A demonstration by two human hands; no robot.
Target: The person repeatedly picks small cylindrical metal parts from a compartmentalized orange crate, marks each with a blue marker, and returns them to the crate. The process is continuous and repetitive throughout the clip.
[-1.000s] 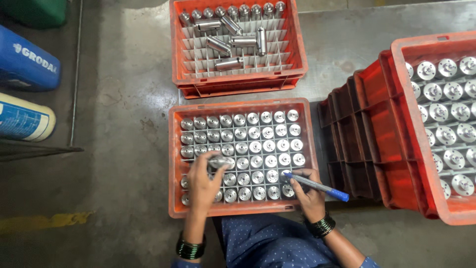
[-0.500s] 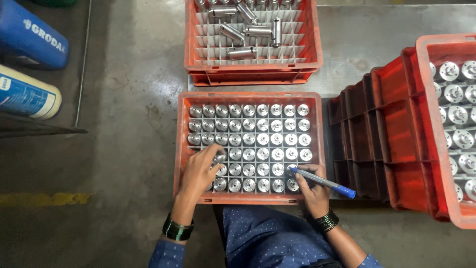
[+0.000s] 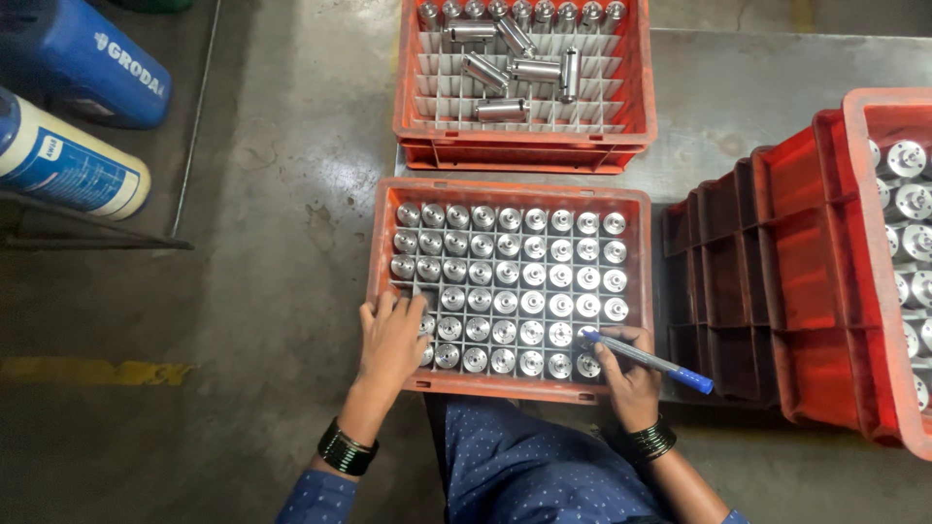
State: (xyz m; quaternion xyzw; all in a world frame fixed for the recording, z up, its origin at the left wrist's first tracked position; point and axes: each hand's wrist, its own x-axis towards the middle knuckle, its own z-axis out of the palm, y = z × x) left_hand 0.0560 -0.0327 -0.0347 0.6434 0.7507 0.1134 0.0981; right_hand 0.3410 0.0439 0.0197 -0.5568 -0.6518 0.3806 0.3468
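**Left hand drawn back to the crate's near corner**

Since the earlier frame, the left hand (image 3: 391,340) has moved toward the near left corner of the orange crate (image 3: 383,243), fingers together and flat over the metal cylinders (image 3: 505,277) there. Right hand (image 3: 626,374) has its fingers clamped on a blue marker (image 3: 649,361), tip touching a cylinder in the near right rows. Another orange crate with loose cylinders (image 3: 505,68) stands behind.
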